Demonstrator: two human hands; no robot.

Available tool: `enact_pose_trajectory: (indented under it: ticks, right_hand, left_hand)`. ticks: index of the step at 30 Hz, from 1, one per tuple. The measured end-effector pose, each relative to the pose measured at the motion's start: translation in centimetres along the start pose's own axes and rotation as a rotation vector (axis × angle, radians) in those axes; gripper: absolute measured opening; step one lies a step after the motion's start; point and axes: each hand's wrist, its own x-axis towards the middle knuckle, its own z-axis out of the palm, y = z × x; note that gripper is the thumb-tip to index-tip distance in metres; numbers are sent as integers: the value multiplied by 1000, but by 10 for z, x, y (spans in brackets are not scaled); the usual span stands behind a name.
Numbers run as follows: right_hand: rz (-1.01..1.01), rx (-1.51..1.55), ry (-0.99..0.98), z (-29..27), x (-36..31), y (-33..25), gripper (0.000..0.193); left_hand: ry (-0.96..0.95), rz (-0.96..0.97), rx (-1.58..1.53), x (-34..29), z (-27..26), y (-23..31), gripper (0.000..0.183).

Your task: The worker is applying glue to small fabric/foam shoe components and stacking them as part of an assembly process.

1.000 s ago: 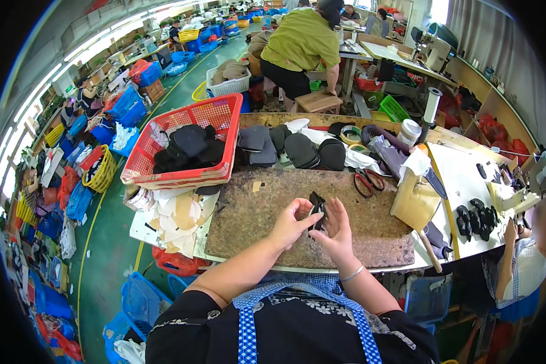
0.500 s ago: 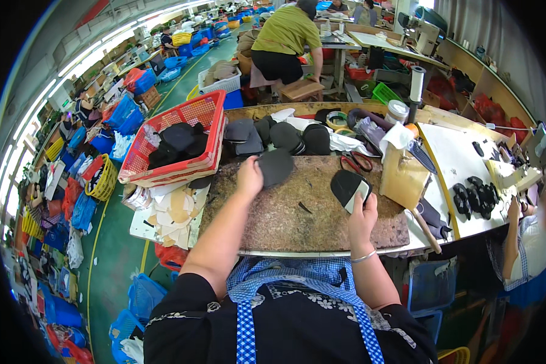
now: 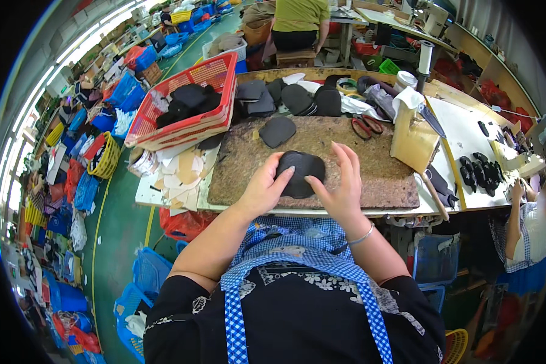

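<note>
Close to the front edge of the worn brown board (image 3: 370,176), a rounded black shoe-upper-like piece (image 3: 301,175) is in front of me. My left hand (image 3: 266,187) grips its left side, thumb on top and fingers partly hidden beneath. At its right edge is my right hand (image 3: 343,187), fingers stretched and spread, the thumb tip at the piece. Just beyond lies a flat dark grey rounded piece (image 3: 277,131) on the board. Stacks of similar dark pieces (image 3: 298,99) stand along the board's far edge. Red-handled scissors (image 3: 366,127) rest at the far right of the board.
A red basket (image 3: 185,134) of black pieces stands left of the board, above pale scraps (image 3: 181,176). To the right are a wooden block (image 3: 414,141), a wooden-handled tool (image 3: 437,197) and black parts (image 3: 480,171) on a white table. Co-workers sit ahead and at right.
Both hands have come together over the near board. The grey piece from my left hand now lies on the board. The black piece has passed from my right hand to my left.
</note>
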Motion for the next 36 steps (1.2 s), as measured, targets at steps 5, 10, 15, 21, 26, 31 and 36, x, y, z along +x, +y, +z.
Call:
enact_pose_trajectory:
  ticks: [5,10,15,21,26,31,36]
  right_hand:
    - [884,985,-510,18,-13,-10,36]
    - [634,486,-136,34,-29,-7,28]
    - [1012,1171,-248,34,-33,-30,33]
    - [911,959,-225,47,-45,-48,27]
    - [747,846,-213,67,-49,-61,49]
    - [718,701,-410,72,-44,-58,45]
    - [936,719,-612,75,-44,-61,31]
  left_hand:
    - [115,-119,-54,-23,-8,1,20]
    - [176,107,275,-36,-4,15,39]
    - [125,168,271,-50,0,7,53]
    - [-88,-141,-259,-60,-26,-6,31]
    - [-99,-588,-960,-71,-42,-7,30]
    - [-100,-679,-1061,-73,-56,-21,30]
    - [155,-540,-1013,-71,-47,-31,26]
